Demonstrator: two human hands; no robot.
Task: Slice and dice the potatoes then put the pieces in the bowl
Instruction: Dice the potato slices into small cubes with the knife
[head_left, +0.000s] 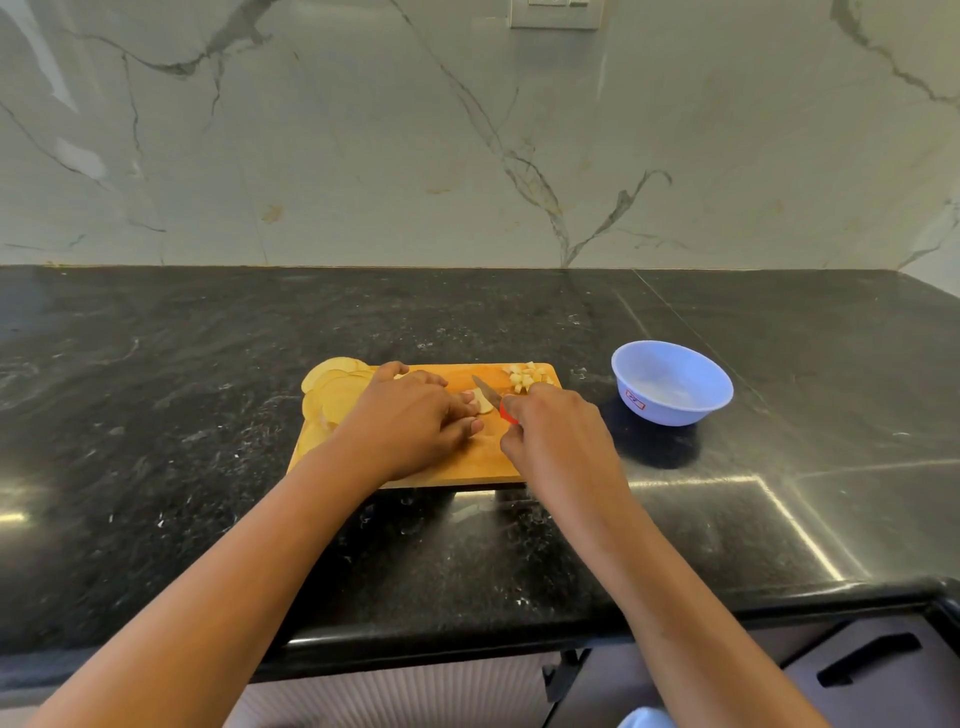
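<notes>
A wooden cutting board (478, 457) lies on the black counter. Round potato slices (332, 389) are spread over its left end. A small heap of diced potato (527, 376) sits at its far right corner. My left hand (415, 415) pins a small potato piece (483, 402) to the board with its fingertips. My right hand (556, 431) grips a red-handled knife (491, 392), whose blade points away and left, right beside that piece. A light blue bowl (670, 384) stands to the right of the board, and I see no potato in it.
The black stone counter (208, 493) runs to a marble backsplash (467, 156) behind. Its front edge lies below my forearms, with cabinet fronts and a dark handle (867, 665) under it. A wall socket plate (556, 13) sits at the top.
</notes>
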